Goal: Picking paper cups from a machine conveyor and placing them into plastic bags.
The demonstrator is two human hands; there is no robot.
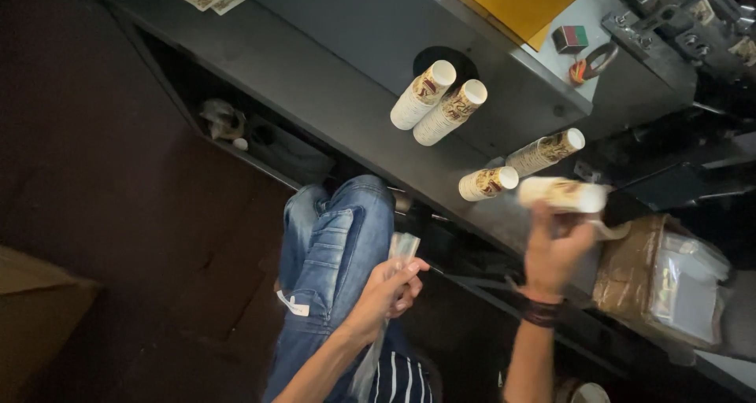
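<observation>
Grey metal bench (331,96) running slantwise, dark floor open to its left, jeans-clad knee close under its edge. Four stacks of printed paper cups (423,94) lying on top, a fifth stack (563,194) gripped in right hand (555,249), fingers curled round it, blurred. Left hand (390,289) over the knee, fingers pinching a clear plastic sleeve (400,249). Wrapped bundle (661,281) at right, contents unclear.

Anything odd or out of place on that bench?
Nothing spilled or damaged. Four stacks of printed paper cups stand in loose groups on the grey bench, not lined up. The right hand holds another cup stack, blurred; the left hand grips a clear plastic sleeve.
</observation>
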